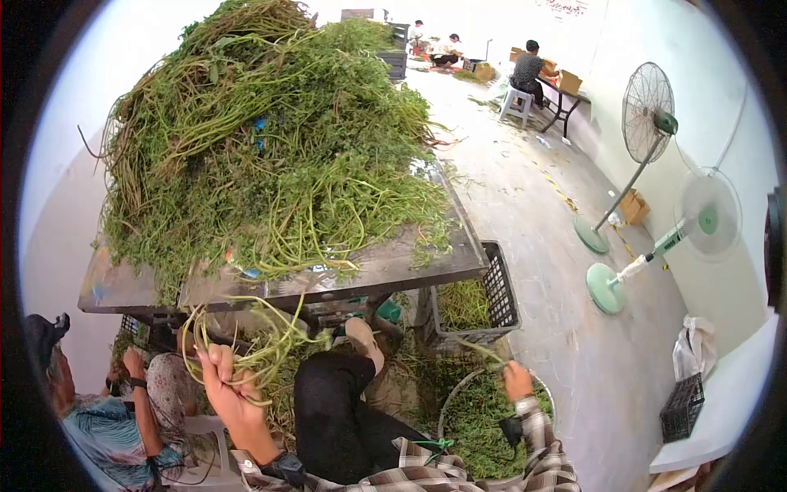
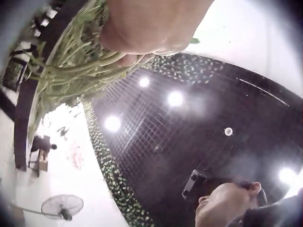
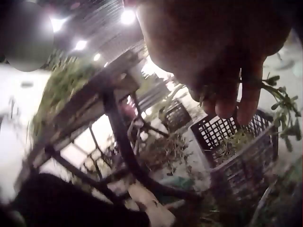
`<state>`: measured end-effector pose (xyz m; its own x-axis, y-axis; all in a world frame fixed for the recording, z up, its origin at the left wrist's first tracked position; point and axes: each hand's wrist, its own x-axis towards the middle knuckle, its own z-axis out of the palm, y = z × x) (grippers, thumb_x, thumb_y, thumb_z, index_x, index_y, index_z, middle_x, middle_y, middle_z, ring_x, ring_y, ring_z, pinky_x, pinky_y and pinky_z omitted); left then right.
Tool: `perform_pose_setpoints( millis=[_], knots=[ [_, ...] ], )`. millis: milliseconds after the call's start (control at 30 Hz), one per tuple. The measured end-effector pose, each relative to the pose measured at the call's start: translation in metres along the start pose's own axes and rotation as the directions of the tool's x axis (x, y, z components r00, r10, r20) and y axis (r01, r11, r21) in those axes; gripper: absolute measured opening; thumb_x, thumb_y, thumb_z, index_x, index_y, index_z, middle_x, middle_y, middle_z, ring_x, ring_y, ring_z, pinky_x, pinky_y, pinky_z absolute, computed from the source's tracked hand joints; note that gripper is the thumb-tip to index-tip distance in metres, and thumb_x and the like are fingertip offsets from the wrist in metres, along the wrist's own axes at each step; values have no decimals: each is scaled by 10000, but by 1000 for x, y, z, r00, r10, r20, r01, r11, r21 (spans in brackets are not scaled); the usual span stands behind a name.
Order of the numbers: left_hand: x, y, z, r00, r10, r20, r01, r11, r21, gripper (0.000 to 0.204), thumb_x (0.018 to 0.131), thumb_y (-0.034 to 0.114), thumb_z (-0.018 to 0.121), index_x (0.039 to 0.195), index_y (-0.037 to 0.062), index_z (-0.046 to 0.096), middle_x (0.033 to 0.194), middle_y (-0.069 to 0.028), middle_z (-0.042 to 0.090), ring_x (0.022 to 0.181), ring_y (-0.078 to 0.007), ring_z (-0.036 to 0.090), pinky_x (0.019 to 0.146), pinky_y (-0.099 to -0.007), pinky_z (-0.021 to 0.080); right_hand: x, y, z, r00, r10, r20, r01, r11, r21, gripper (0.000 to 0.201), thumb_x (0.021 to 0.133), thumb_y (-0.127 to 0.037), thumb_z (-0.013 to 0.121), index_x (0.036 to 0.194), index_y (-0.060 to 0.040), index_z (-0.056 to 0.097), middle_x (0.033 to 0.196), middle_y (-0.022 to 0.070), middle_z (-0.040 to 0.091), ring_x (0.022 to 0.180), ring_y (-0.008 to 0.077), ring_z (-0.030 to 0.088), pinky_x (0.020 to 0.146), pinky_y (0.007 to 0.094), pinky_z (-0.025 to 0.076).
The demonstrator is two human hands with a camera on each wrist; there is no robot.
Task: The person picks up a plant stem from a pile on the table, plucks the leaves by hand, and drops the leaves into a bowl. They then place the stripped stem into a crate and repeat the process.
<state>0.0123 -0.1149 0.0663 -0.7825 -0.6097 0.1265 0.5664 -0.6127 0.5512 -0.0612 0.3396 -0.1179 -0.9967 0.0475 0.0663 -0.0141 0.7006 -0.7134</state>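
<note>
My left hand [image 1: 234, 394] grips a loose bunch of long green stems [image 1: 283, 340] in front of the table edge; the stems loop out around the fingers. In the left wrist view, that bunch [image 2: 80, 71] trails from under the curled left hand [image 2: 151, 28]. Over at the right, my right hand [image 1: 516, 381] pinches a green stem sprig [image 1: 482, 351] above a round tub of leafy tips [image 1: 492, 435]. The right wrist view has small leaves [image 3: 284, 101] sticking out past the fingers of the dark, shadowed right hand [image 3: 213, 61].
A big heap of leafy stems [image 1: 270, 148] covers most of the table [image 1: 369, 275]. Beneath its right corner stands a black crate [image 1: 500, 295] with greens inside. A person [image 1: 123, 418] sits close on the left. Two standing fans [image 1: 607, 287] are at the right.
</note>
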Motion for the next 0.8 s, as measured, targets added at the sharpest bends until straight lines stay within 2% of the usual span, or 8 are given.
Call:
perform_pose_setpoints(
  millis=[33, 133, 233, 400, 467, 567, 667, 800],
  knots=[
    [-3, -4, 0, 1000, -1, 0, 1, 1000, 1, 246, 910, 322, 463, 750, 141, 415, 557, 70, 332, 353, 5, 267, 268, -150, 220, 0, -9, -4, 1000, 2, 0, -2, 1000, 0, 155, 829, -149, 461, 831, -14, 536, 605, 119, 513, 575, 313, 529, 552, 379, 459],
    [-22, -37, 8, 884, -211, -418, 343, 899, 271, 204, 851, 311, 570, 857, 121, 497, 625, 68, 427, 431, -7, 347, 325, -142, 255, 1, -50, -9, 949, 239, 204, -313, 790, 528, 191, 884, -196, 429, 830, -33, 511, 576, 6, 454, 471, 109, 448, 429, 266, 403],
    [-43, -76, 22, 824, -536, -183, 550, 679, 487, 119, 793, 132, 627, 851, 67, 547, 640, 46, 471, 452, -21, 394, 359, -147, 279, -3, -120, -1, 903, 120, 412, -395, 606, 690, 174, 907, -188, 436, 848, -37, 497, 545, -34, 398, 429, 59, 369, 392, 206, 349],
    [-64, -109, 21, 619, -785, -13, 686, 533, 494, 153, 803, 157, 648, 905, 57, 592, 645, 48, 469, 498, -34, 387, 421, -188, 280, -19, -196, 27, 737, -249, 628, -354, 650, 673, 161, 913, -173, 445, 936, -31, 517, 624, -32, 437, 489, 46, 381, 434, 200, 313],
    [-65, -114, 13, 645, -763, -39, 676, 546, 495, 143, 822, 188, 627, 879, 62, 586, 630, 55, 445, 497, -32, 368, 423, -191, 263, -24, -204, 47, 730, -402, 552, -157, 688, 709, 173, 919, -180, 435, 948, -29, 513, 626, -28, 436, 490, 50, 380, 438, 207, 311],
    [-63, -110, 7, 649, -760, -29, 678, 561, 475, 169, 858, 243, 580, 835, 76, 572, 604, 64, 409, 494, -30, 336, 428, -195, 237, -27, -226, 38, 640, -292, 711, -426, 635, 644, 195, 912, -206, 450, 902, -18, 501, 711, -1, 450, 637, 81, 422, 564, 241, 360],
    [-64, -109, 6, 669, -743, 35, 639, 598, 484, 212, 889, 280, 527, 788, 94, 540, 578, 63, 376, 485, -37, 305, 433, -206, 216, -27, -216, 51, 669, -380, 639, -183, 748, 637, 194, 914, -208, 447, 887, -21, 490, 687, 13, 450, 611, 97, 427, 554, 262, 370],
    [-63, -99, 16, 742, -667, -58, 614, 643, 459, 256, 904, 276, 500, 720, 99, 486, 561, 55, 348, 475, -45, 284, 434, -218, 209, -30, -215, 32, 655, -336, 677, -205, 784, 586, 199, 911, -213, 446, 870, -23, 489, 650, 33, 447, 573, 111, 425, 535, 275, 370]
  ],
)
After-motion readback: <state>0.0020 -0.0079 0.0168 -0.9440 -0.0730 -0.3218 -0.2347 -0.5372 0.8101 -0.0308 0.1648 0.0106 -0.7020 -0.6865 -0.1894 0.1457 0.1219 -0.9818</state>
